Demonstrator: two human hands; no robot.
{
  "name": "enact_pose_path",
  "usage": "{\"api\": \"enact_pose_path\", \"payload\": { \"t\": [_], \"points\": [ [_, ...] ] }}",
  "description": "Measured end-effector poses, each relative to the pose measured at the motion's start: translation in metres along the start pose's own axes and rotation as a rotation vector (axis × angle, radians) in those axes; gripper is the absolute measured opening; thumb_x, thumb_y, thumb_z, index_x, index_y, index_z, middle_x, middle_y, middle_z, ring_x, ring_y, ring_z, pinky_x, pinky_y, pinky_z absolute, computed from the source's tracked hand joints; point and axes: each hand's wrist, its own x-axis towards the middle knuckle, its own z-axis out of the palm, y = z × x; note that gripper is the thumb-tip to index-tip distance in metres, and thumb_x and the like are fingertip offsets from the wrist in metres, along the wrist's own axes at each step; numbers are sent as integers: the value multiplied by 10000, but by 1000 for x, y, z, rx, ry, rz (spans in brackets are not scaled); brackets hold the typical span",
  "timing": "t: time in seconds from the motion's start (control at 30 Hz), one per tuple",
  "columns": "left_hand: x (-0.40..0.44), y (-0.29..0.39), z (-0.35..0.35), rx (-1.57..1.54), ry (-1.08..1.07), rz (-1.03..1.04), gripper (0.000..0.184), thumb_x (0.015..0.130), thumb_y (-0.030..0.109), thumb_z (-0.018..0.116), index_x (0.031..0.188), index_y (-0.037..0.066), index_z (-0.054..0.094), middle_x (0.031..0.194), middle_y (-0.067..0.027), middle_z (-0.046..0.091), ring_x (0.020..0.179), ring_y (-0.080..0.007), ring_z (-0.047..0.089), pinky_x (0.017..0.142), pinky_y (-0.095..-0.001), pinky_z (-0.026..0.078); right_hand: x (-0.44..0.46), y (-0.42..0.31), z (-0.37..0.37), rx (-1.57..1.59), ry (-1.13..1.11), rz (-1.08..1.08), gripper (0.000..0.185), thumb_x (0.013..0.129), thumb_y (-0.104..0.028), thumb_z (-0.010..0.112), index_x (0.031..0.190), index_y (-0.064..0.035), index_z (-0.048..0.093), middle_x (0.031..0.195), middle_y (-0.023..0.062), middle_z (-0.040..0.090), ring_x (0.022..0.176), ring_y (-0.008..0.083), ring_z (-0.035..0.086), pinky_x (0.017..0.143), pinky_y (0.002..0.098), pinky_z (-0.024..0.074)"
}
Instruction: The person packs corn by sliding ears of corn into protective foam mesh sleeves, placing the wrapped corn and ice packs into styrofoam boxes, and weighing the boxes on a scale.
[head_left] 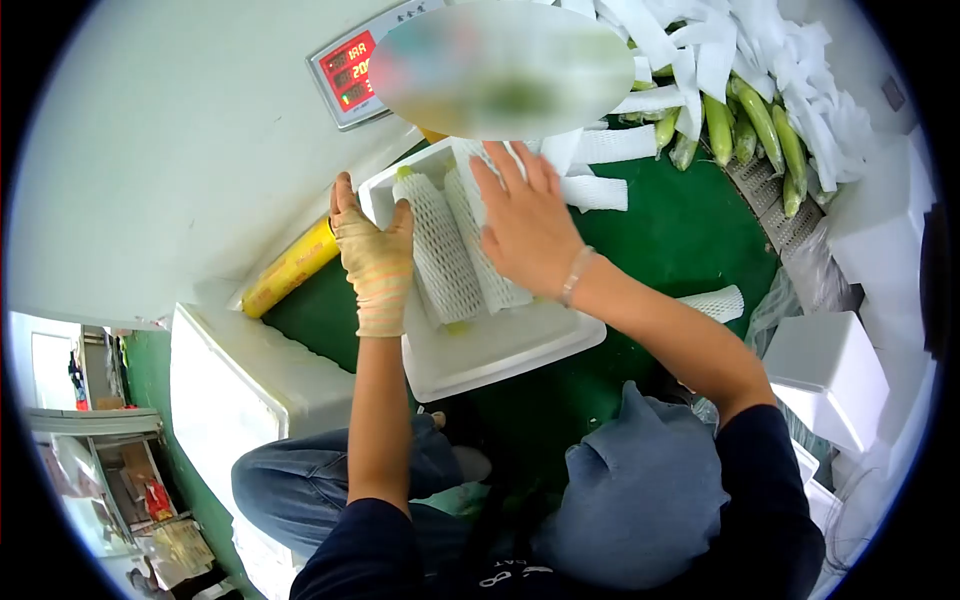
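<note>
A white foam box point(480, 370) stands in front of me. Inside it, side by side, lie foam net sleeves point(440, 250) around long items with green ends showing. My left hand point(372, 248), in a yellowish striped glove, is at the box's left rim, thumb apart and fingers stretched out; it holds nothing I can see. My bare right hand point(530, 220) is spread palm down over the right part of the box, above or touching the sleeves there. Whether its fingertips touch one is unclear.
A scale with a red display point(352, 72) stands at the back left. A yellow roll point(290, 268) lies left of the box. Film-wrapped long green vegetables point(755, 125) and white foam sleeves point(715, 45) are heaped at back right. A blurred oval covers the top middle.
</note>
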Motion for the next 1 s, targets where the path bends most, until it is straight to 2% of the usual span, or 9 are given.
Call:
{"api": "enact_pose_path", "payload": {
  "t": [0.07, 0.23, 0.37, 0.5, 0.67, 0.77, 0.87, 0.93, 1.0],
  "points": [
    [-8, -9, -2, -155, -17, -46, 652, 781, 96, 681, 1306, -59, 327, 1353, -198, 381, 1272, -290, 387, 1037, -358, 336, -15, 7, -18, -115, -20, -132, 530, 729, -116, 599, 1205, 43, 425, 1345, 263, 336, 1219, 413, 342, 1011, 470, 302],
    [-24, -20, -16, -389, -82, -171, 515, 784, 42, 655, 1220, -62, 401, 1248, -196, 485, 1223, -292, 453, 1033, -349, 339, -43, 32, -51, 179, -3, 80, 437, 764, -84, 589, 1169, 17, 460, 1238, 218, 443, 1137, 403, 406, 980, 446, 334],
    [-47, -42, -20, -343, -36, -277, 451, 760, 121, 697, 1142, -19, 500, 1215, -156, 533, 1137, -257, 524, 962, -337, 406, -61, 36, -78, 216, 18, 132, 417, 763, -63, 593, 1152, 11, 463, 1197, 206, 471, 1117, 385, 427, 963, 419, 358],
    [-53, -33, -29, -262, -72, -313, 436, 792, 42, 669, 1169, -48, 469, 1201, -118, 546, 1142, -196, 505, 944, -294, 420, -70, 33, -88, 241, -26, 202, 393, 776, -56, 585, 1146, 4, 465, 1162, 196, 486, 1083, 370, 454, 937, 392, 385],
    [-55, -33, -23, -232, 29, -176, 336, 740, 89, 708, 1036, 12, 566, 1125, -101, 565, 1033, -253, 559, 887, -341, 452, -62, 26, -81, 281, -41, 209, 384, 782, -66, 589, 1139, 9, 470, 1124, 197, 506, 1054, 367, 477, 916, 393, 398],
    [-46, -26, -13, -143, 82, -8, 315, 712, 71, 715, 1000, 27, 593, 1112, -107, 581, 1020, -268, 560, 877, -354, 459, -33, 16, -64, 193, 40, 22, 404, 796, -142, 609, 1136, 36, 482, 1061, 203, 546, 994, 357, 496, 867, 411, 413],
    [-27, 13, -7, -11, -99, 117, 297, 749, 48, 647, 1044, 43, 612, 1148, -132, 584, 1060, -281, 559, 930, -377, 425, 3, 10, -26, 23, -79, -59, 465, 788, -252, 625, 1125, 48, 511, 984, 188, 569, 941, 338, 504, 824, 387, 424],
    [-15, 22, 6, 12, -206, 362, 307, 761, 107, 625, 1066, 70, 621, 1162, -110, 582, 1115, -278, 522, 980, -381, 367, 10, 10, 0, -89, -166, -58, 494, 774, -294, 633, 1106, 57, 530, 943, 177, 575, 926, 325, 505, 815, 380, 424],
    [-14, -6, 33, 218, -365, 407, 337, 778, 188, 604, 1107, 120, 611, 1168, -81, 582, 1155, -262, 491, 1005, -432, 314, 4, 14, 10, -217, -256, -72, 526, 761, -337, 640, 1087, 66, 549, 902, 165, 582, 910, 311, 505, 807, 373, 423]
  ]
}}
